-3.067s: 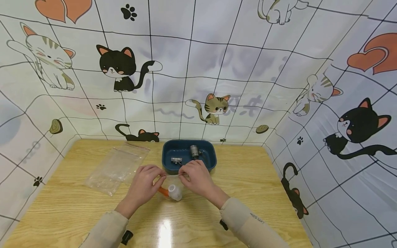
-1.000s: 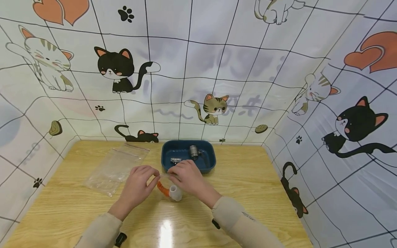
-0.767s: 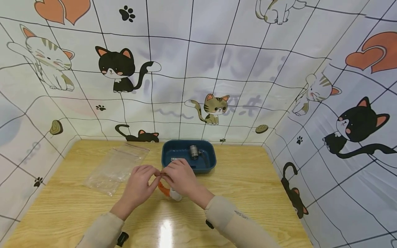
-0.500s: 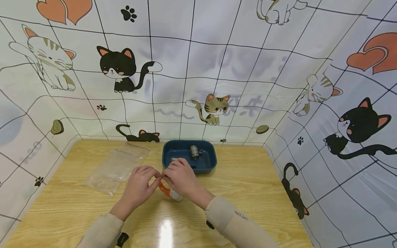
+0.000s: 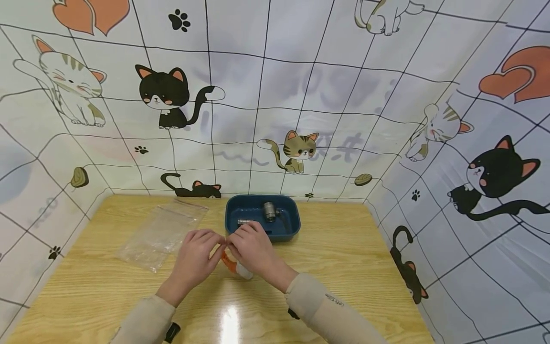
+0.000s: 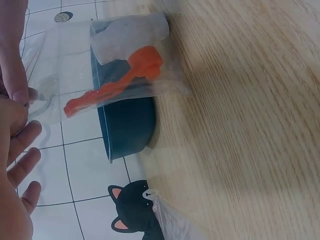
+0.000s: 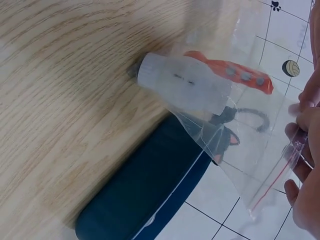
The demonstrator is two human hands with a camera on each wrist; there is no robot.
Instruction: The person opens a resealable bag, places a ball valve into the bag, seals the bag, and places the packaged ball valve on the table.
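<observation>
A clear zip bag (image 7: 250,170) with a red seal line hangs from my two hands. Inside it are a white, bottle-like plastic piece (image 7: 185,82) and a curved orange piece (image 6: 115,85) with grey dots along it. My left hand (image 5: 194,258) pinches the bag's top edge with thumb and fingers. Close beside it, fingertips nearly meeting, my right hand (image 5: 253,246) pinches the same edge. In the head view both hands partly cover the bag and its contents.
Behind the hands stands a dark blue tray (image 5: 285,234) holding a grey metal cylinder (image 5: 269,211) and a small silver part (image 5: 243,222). Another clear zip bag (image 5: 161,234) lies flat on the wooden table (image 5: 343,267) at the left. A cat-print curtain (image 5: 240,95) surrounds the table.
Three seconds ago the hands stood apart with the bag's edge stretched between them. The right hand has moved left along that edge to the left hand; since then both have shifted only slightly.
</observation>
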